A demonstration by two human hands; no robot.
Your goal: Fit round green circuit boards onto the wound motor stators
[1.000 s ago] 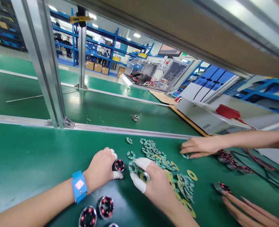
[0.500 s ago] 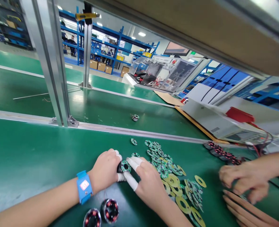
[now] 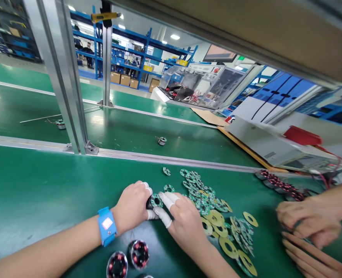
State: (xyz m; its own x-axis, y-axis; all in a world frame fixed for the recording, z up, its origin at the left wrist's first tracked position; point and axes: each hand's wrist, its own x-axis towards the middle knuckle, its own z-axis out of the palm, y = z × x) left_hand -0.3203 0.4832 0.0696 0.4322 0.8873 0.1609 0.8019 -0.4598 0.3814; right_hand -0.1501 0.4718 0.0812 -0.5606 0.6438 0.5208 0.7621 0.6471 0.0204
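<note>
My left hand point(image 3: 131, 206), with white finger cots and a blue wrist strap point(image 3: 107, 226), is closed around a small black motor stator point(image 3: 151, 201) on the green mat. My right hand point(image 3: 182, 220), also in finger cots, pinches a green ring-shaped circuit board point(image 3: 156, 200) against the top of that stator. A pile of green and yellow ring boards point(image 3: 214, 208) lies just right of my hands. Two wound stators point(image 3: 128, 259) with copper coils stand near my left forearm.
Another person's hands point(image 3: 310, 220) work at the right, beside a row of dark stators with red wires point(image 3: 278, 185). An aluminium rail point(image 3: 165, 158) and post point(image 3: 63, 77) divide the bench. Loose stators point(image 3: 161, 141) lie beyond it, and a white box point(image 3: 269, 148) stands at the far right.
My right hand brought the green ring board from the pile onto the stator held by my left hand. The other person's hand drew back from the pile to the right.
</note>
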